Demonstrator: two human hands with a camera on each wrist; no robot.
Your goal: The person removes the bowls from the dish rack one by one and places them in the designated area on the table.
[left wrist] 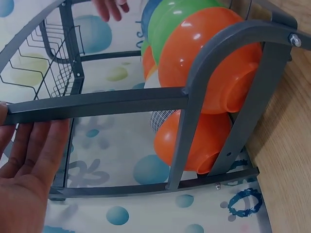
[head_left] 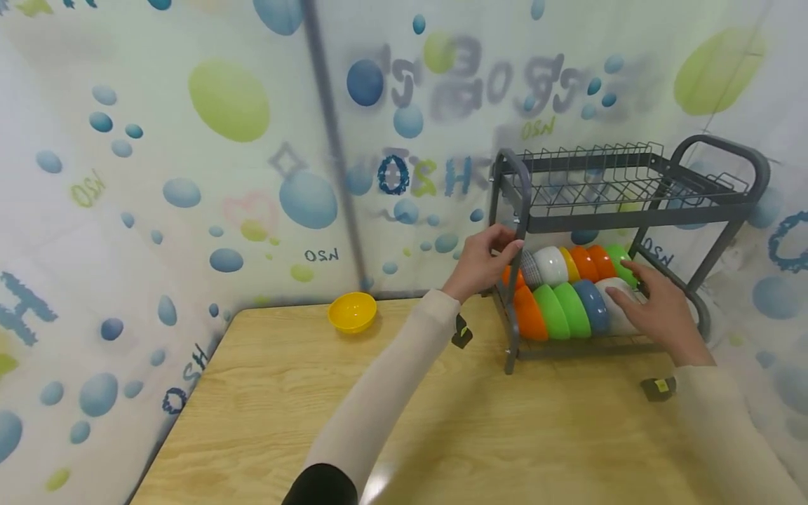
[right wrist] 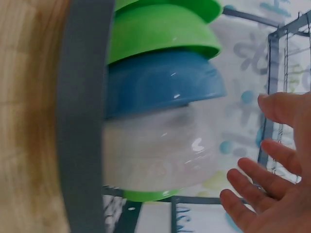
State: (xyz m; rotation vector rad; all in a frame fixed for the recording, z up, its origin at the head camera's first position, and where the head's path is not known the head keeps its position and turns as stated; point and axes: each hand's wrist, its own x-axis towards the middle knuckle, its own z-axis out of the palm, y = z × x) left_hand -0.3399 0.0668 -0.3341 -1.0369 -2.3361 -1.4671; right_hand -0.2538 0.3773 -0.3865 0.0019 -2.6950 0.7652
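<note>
At the right of the head view stands a dark grey two-tier dish rack (head_left: pixel 631 219). My left hand (head_left: pixel 480 263) holds its left upright; in the left wrist view, the fingers (left wrist: pixel 51 150) pass behind the bar. Two rows of bowls lie on their sides on the lower tier. The front row has an orange bowl (head_left: pixel 529 315), green bowls (head_left: pixel 555 312), a blue bowl (head_left: pixel 593 305) and a white bowl (right wrist: pixel 155 150). Close to that white bowl, my right hand (head_left: pixel 665 308) is spread with nothing in it; the right wrist view shows a gap between them.
A yellow bowl (head_left: pixel 351 313) sits upright near the back edge of the wooden table (head_left: pixel 284 414), left of the rack. The rack's upper wire tier (head_left: pixel 593 189) overhangs the bowls. A patterned curtain (head_left: pixel 158 175) hangs behind the table.
</note>
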